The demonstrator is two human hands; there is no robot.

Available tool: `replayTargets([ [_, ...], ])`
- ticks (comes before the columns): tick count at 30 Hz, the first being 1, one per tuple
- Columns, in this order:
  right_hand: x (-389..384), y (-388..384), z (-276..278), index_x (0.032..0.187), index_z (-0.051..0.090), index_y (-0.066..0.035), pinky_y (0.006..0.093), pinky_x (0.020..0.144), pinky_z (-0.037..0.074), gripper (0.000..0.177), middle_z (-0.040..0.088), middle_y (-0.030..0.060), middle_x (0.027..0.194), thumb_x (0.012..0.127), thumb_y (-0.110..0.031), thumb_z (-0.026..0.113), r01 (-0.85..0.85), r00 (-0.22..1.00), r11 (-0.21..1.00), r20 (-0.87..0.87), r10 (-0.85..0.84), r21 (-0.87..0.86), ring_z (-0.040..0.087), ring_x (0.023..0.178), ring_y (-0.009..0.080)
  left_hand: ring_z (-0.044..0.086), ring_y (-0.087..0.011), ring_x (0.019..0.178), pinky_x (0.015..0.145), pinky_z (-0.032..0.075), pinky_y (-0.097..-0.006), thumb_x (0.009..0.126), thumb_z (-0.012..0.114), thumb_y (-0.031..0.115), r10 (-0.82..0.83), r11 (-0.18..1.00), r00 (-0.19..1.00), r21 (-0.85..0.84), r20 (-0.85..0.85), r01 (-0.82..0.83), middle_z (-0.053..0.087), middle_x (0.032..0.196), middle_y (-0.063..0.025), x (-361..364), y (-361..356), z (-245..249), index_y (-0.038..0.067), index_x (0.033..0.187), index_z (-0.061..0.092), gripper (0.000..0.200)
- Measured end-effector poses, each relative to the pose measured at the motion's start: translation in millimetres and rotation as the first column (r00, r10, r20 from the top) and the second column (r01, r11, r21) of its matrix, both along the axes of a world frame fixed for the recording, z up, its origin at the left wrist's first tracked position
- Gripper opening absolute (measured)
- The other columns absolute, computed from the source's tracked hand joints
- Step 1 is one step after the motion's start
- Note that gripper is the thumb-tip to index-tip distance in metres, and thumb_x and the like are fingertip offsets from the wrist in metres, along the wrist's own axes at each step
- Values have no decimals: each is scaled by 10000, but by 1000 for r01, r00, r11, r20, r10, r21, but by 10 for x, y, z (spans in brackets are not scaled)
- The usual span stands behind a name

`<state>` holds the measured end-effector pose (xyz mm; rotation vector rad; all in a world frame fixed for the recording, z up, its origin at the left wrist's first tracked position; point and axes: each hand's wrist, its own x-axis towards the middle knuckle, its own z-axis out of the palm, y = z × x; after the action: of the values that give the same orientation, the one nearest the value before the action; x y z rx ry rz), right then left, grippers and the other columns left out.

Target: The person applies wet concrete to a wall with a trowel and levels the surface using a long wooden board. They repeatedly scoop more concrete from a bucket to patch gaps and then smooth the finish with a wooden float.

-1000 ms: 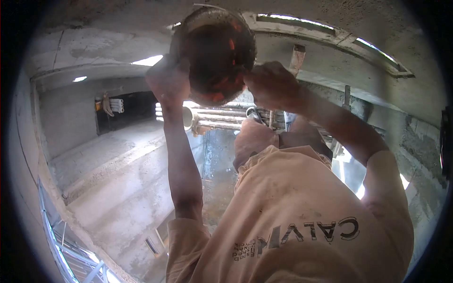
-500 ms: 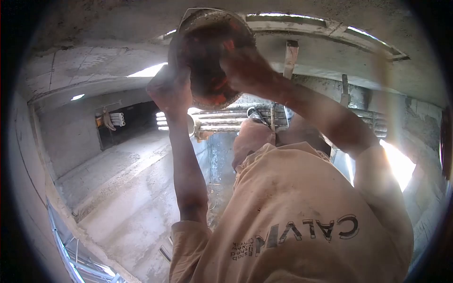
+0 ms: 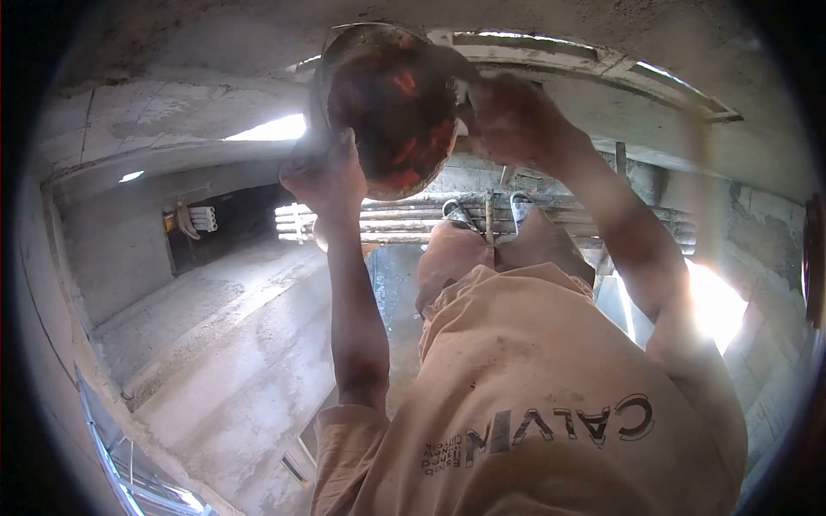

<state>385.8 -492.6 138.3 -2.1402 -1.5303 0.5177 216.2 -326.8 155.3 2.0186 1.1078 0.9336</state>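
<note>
A round, dark basin [image 3: 391,112] with reddish patches and a crusted rim is raised in front of me, tilted so its inside faces me. My left hand [image 3: 329,176] grips its lower left side, thumb up against the rim. At the basin's right edge is my right hand [image 3: 520,125], fingers curled and blurred. Something dark shows between that hand and the rim, but I cannot make out what it is. What lies inside the basin is too dark to tell.
My feet in sandals [image 3: 459,212] stand on a platform of side-by-side poles [image 3: 404,225], with the floor [image 3: 232,344] far below. Rough concrete [image 3: 215,52] spans the top of the view. White pipes [image 3: 203,218] stick out at the left wall; metal bars [image 3: 129,473] show lower left.
My right hand has moved from over the basin's inside to beyond its right rim. The basin has shifted slightly right, still in my left hand. Both sandalled feet now show more fully.
</note>
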Motion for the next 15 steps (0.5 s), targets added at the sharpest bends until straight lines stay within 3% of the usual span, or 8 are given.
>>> replayTargets([
  [4,-124,66,-94,821,663,-17,486,691,562,235,644,176,717,912,-234,669,-190,981,980,-23,191,60,688,710,351,646,-121,642,632,496,-301,750,799,89,137,962,987,-248,82,-113,698,700,-54,110,-96,16,-12,744,679,157],
  [5,-214,131,41,791,640,-9,467,688,563,203,647,171,739,900,-179,665,-27,999,996,22,25,85,688,709,334,634,-115,630,628,492,-298,749,790,96,131,970,987,-217,88,-110,687,687,-46,114,-89,-30,1,728,664,159],
  [7,-247,282,-148,801,636,-7,469,696,563,166,654,164,753,870,-152,676,7,973,929,212,-91,369,694,725,328,611,-103,606,619,485,-292,747,773,109,115,983,990,-154,77,-102,666,662,-28,15,-68,-172,27,696,634,169],
  [8,-211,348,-237,806,634,-6,470,700,564,150,657,160,760,856,-139,682,-9,936,859,307,-173,511,696,733,325,590,-88,607,612,469,-288,764,773,87,42,951,978,-309,205,24,675,668,-19,-68,36,-280,12,717,661,143],
  [9,-260,346,-312,823,638,-8,474,699,561,139,658,156,764,844,-135,689,-70,951,881,297,-82,468,696,735,325,568,-73,608,605,454,-285,782,772,65,-11,883,941,-438,338,168,683,675,-9,-213,192,-418,-4,737,688,118],
  [11,-332,335,-412,857,646,-12,482,695,555,133,660,147,772,819,-127,702,-205,957,903,271,103,378,696,740,327,541,-52,609,594,439,-278,794,773,32,-83,907,937,-364,339,212,685,678,3,-193,200,-424,-22,768,714,84],
  [13,-240,324,-85,808,675,-49,433,647,555,94,673,101,779,788,-132,713,-166,944,919,328,43,357,701,793,277,529,-39,608,586,440,-270,784,776,8,-40,998,999,56,30,38,671,672,10,-77,-79,-236,-29,786,713,74],
  [15,-153,293,24,762,701,-76,411,636,567,74,686,90,825,771,-146,723,-153,904,915,426,-23,374,703,796,251,523,-29,624,588,436,-254,774,775,-19,-16,997,999,81,-43,20,665,675,18,-157,-150,-141,-31,818,726,68],
])
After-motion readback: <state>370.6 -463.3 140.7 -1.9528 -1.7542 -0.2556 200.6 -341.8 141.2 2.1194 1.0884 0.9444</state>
